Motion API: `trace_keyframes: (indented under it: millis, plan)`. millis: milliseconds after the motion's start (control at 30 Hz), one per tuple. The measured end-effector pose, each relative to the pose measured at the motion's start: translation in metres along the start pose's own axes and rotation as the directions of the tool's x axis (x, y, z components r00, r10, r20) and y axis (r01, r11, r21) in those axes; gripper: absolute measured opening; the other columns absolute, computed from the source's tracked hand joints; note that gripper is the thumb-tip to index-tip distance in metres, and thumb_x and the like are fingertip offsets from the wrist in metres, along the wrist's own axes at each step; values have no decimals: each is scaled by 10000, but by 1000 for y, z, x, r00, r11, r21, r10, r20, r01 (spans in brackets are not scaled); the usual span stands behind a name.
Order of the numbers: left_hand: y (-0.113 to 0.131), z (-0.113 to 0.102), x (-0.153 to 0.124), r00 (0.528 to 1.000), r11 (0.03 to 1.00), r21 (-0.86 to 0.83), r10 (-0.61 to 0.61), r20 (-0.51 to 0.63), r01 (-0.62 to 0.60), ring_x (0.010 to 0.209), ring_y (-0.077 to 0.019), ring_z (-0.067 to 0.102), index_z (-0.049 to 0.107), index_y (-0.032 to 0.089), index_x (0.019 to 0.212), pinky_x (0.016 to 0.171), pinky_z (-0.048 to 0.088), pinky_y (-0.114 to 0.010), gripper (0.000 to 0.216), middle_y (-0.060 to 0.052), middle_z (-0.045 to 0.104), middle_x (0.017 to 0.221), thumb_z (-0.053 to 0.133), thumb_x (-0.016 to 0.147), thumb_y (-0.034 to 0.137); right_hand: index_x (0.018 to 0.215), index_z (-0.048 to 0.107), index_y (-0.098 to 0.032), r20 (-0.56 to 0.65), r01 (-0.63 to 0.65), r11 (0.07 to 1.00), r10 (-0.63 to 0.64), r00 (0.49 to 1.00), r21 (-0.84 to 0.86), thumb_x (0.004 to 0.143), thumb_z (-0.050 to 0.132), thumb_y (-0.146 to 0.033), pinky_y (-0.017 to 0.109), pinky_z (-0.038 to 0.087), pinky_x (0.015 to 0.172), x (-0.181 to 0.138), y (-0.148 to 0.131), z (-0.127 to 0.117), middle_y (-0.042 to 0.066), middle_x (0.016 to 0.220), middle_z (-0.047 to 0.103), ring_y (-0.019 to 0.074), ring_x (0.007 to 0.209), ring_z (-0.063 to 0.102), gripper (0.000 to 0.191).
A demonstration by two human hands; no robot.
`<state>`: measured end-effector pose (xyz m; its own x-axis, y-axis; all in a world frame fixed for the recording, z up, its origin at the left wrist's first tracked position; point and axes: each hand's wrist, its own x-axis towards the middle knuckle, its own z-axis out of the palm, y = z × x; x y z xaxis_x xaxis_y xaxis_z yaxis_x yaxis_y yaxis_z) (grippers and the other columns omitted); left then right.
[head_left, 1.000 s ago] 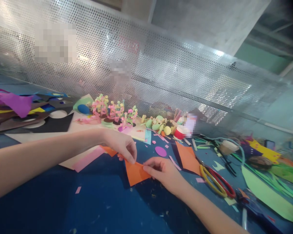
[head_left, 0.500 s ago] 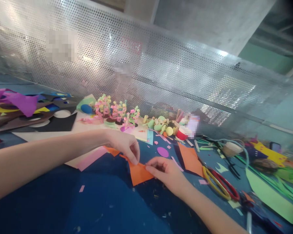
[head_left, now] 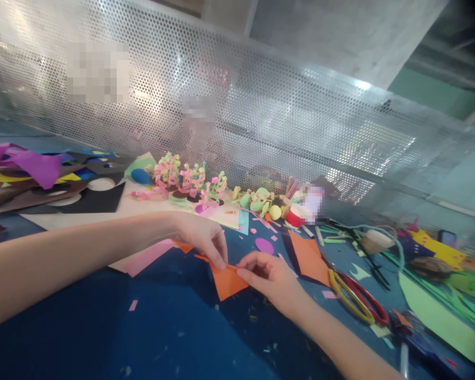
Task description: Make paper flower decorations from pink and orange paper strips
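The left hand (head_left: 201, 236) and right hand (head_left: 272, 277) pinch a small, angular orange paper sheet (head_left: 228, 286). Curly pink-and-green paper plants (head_left: 189, 181) stand near the blue table's (head_left: 162, 316) far edge.

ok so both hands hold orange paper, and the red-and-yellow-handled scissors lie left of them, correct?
Wrong side: the head view shows the scissors to the right of the left hand and right hand. Both do hold orange paper.
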<state>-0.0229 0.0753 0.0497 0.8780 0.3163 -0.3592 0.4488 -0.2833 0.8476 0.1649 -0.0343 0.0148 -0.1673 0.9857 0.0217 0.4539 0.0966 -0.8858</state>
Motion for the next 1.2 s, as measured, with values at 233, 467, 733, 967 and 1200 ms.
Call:
trace_keyframes:
  millis: [233,467,733,967,1200]
  plan:
    - [0,0,0,1000,997,83,2,-22,0,613,-106,508,712,205,791,525,357,-198,316,-8,656,682,735,559,418,783,628,-178,71,-20,1000,20,997,-12,776,573,-366,223,382,554,-1,-1,0,-16,659,568,98,573,481,196]
    - [-3,1,3,1000,1000,13,-6,23,5,571,-99,493,698,183,765,534,358,-214,310,10,606,603,741,554,406,769,616,-175,27,12,1000,-11,1000,-24,766,579,-345,232,403,587,-2,-2,1,-2,704,596,116,624,517,174]
    - [-4,0,4,998,997,-64,44,46,-41,480,-76,414,701,147,767,487,321,-222,254,1,567,564,693,628,360,795,627,-187,-12,56,998,-57,998,-25,769,580,-346,237,415,591,-1,-1,1,-5,690,595,120,632,526,168]
    - [-3,1,4,1000,1000,-23,11,-20,-11,612,-105,505,691,171,763,565,373,-211,270,-3,620,656,725,588,373,811,630,-183,19,-19,1000,18,1000,16,756,593,-365,235,409,565,-1,-3,2,-8,690,605,109,591,519,193]
    - [-3,3,3,1000,999,51,4,-26,-2,561,-91,473,690,194,765,507,337,-191,283,13,606,625,738,554,377,815,608,-187,46,14,999,-16,999,45,757,596,-356,253,438,638,-2,1,4,9,748,615,130,686,557,179]
